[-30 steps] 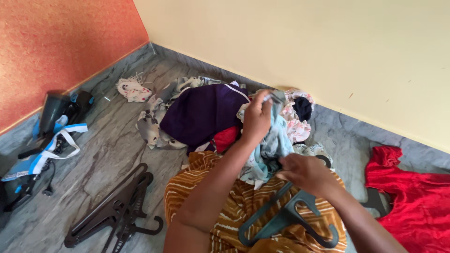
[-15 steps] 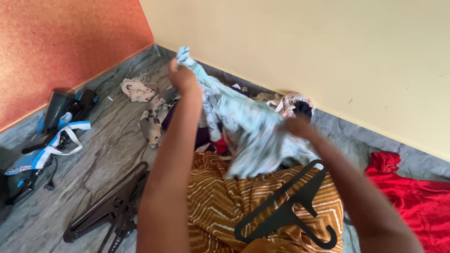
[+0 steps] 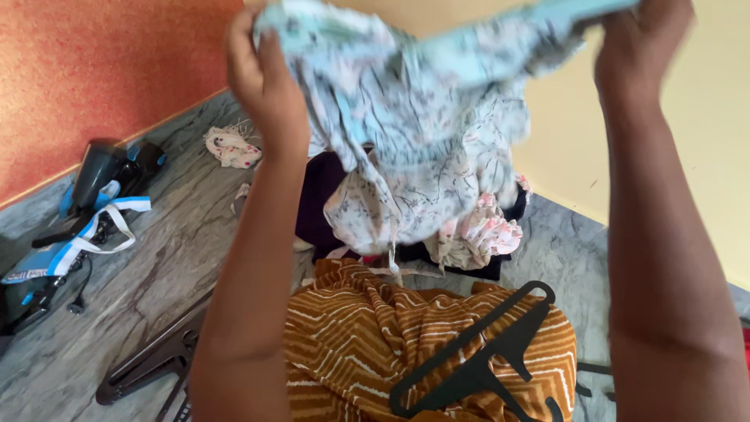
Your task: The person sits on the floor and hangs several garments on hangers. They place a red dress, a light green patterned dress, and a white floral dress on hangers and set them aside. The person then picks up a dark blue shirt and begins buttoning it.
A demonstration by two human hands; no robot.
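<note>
Both my hands hold up a pale blue printed garment (image 3: 414, 117), stretched between them high in front of me. My left hand (image 3: 266, 86) grips its left edge and my right hand (image 3: 637, 55) grips its right edge near the top of the view. The cloth hangs down over the pile of clothes (image 3: 476, 234) on the floor, hiding most of it. A dark plastic hanger (image 3: 476, 355) lies loose on my orange-and-white striped lap cloth (image 3: 351, 344), below my arms.
Several dark hangers (image 3: 152, 363) lie on the grey marble floor at lower left. A black and blue bag with straps (image 3: 74, 223) sits by the orange wall. A small white printed cloth (image 3: 229, 148) lies near the corner. A cream wall runs behind.
I have lifted the pale blue garment off the pile and spread it wide above, both arms rising. My right hand left the hanger, which now rests on my lap.
</note>
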